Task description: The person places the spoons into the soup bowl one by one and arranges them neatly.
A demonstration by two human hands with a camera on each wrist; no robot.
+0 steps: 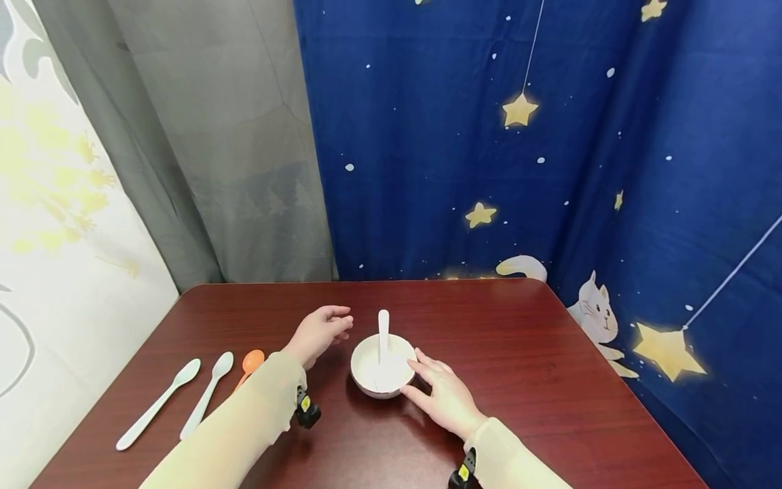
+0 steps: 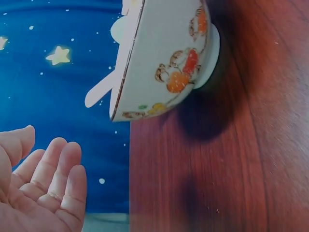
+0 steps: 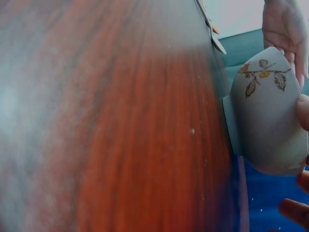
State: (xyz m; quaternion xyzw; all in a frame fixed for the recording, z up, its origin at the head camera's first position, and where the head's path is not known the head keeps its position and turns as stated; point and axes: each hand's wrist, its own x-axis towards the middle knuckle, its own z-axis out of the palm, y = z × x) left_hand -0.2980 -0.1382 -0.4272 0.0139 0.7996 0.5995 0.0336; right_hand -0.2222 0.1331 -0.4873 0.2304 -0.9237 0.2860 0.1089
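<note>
A white bowl (image 1: 366, 384) with painted fruit and leaves on its outside stands on the table. A white spoon (image 1: 383, 326) leans in it, its handle sticking up past the far rim. My right hand (image 1: 444, 397) touches the bowl's right side at the rim, thumb and fingers spread and fairly straight. To the left of the bowl my left hand (image 1: 320, 333) hovers apart from it, fingers loosely bent and holding nothing. The left wrist view shows its palm and fingers (image 2: 72, 193) free of any object. The bowl's inside shows only partly in the wrist views.
On the left of the dark red table (image 1: 519, 339) lie a pale green spoon (image 1: 159, 404), a pale blue-green spoon (image 1: 208, 394) and an orange spoon (image 1: 252, 362), partly behind the left sleeve. Grey and blue star-patterned curtains (image 1: 427, 136) hang behind the far edge.
</note>
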